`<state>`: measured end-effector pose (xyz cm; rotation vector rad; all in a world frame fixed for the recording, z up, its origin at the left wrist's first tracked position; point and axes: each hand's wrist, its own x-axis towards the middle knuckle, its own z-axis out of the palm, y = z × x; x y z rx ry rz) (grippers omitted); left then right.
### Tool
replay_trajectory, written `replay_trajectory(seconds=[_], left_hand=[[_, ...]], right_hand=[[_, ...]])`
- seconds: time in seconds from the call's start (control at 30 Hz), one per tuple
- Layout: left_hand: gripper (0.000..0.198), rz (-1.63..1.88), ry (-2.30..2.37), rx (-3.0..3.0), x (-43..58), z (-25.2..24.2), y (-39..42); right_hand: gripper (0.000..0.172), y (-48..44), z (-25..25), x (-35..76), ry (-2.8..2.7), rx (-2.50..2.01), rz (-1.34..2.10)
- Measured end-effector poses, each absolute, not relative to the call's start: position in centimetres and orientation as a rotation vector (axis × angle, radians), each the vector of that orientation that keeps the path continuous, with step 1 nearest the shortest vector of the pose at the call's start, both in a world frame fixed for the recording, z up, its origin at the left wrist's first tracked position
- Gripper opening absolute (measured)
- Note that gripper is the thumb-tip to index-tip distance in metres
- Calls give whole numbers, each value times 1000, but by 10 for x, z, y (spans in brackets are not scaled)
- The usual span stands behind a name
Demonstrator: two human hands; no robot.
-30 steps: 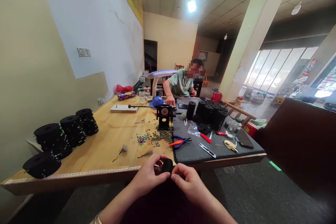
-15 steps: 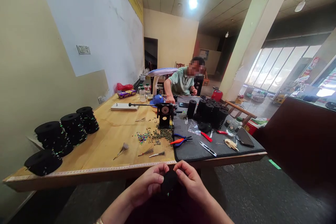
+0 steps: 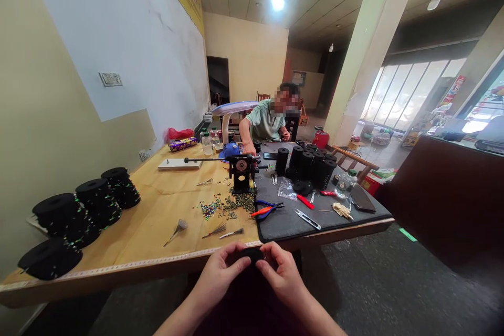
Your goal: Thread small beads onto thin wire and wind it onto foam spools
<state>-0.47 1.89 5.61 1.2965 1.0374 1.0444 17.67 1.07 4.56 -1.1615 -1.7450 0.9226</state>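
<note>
Just in front of the table's near edge, a small black round foam spool point(image 3: 252, 255) is pinched between my two hands. My left hand point(image 3: 226, 269) grips its left side with thumb and fingers closed. On the opposite side, my right hand point(image 3: 279, 269) holds the rim the same way. Dark clothing behind makes the spool's lower part hard to see. Nearest beyond my hands lie a white-handled wire bundle point(image 3: 231, 233), another wire bundle point(image 3: 214, 230) and pliers point(image 3: 266, 210) with blue and orange handles.
Stacked black spools point(image 3: 92, 194) with coloured bits stand left. A black winding device point(image 3: 241, 173) sits mid-table by small metal parts point(image 3: 240, 203) and coloured beads point(image 3: 209, 209). Thread snips point(image 3: 307, 219) lie on the grey mat point(image 3: 275, 228). A co-worker point(image 3: 263, 122) sits opposite, reaching toward the device.
My hands have tilted the spool, so its round face shows less and its edge more. The camera view has shifted slightly to the right.
</note>
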Motion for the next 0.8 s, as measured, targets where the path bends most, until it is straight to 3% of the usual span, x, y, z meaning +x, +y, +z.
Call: replay_trajectory(seconds=[0.33, 0.67, 0.8], left_hand=[[30, 1166, 885, 1050, 13, 44, 8], [32, 1112, 958, 1209, 9, 44, 20], [31, 1030, 875, 1008, 9, 42, 18]], right_hand=[[29, 1, 42, 166, -1666, -1083, 953], [23, 4, 44, 176, -1862, -1133, 822], [20, 4, 45, 179, -1837, -1169, 846]])
